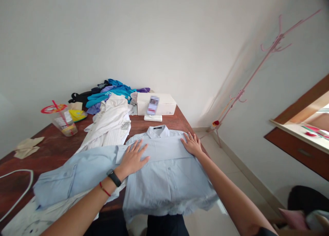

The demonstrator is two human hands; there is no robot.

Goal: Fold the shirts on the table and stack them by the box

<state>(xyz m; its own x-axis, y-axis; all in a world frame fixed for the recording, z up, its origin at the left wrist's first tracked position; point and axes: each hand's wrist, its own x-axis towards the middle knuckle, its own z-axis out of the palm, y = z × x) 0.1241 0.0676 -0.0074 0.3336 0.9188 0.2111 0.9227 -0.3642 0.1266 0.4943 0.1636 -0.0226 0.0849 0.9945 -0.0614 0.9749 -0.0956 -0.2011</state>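
Note:
A light blue button-up shirt [167,181] lies front up on the table, its collar pointing away from me and its hem hanging over the near edge. One sleeve is folded straight across the chest, with the cuff at the left. My left hand [133,157] rests flat on that sleeve near the cuff, fingers spread. On the right shoulder, my right hand [192,144] presses flat with its fingers apart. More light blue cloth with a cuff [74,172] stretches out to the left; whether it belongs to the same shirt I cannot tell.
White striped clothes [113,116] and a heap of blue and dark clothes [115,90] lie behind. A white box [164,104] and phone stand [153,118] are at the back. A plastic cup [63,121], yellow packet [77,115] and cable [30,183] are left; a pink coat rack [257,69] is right.

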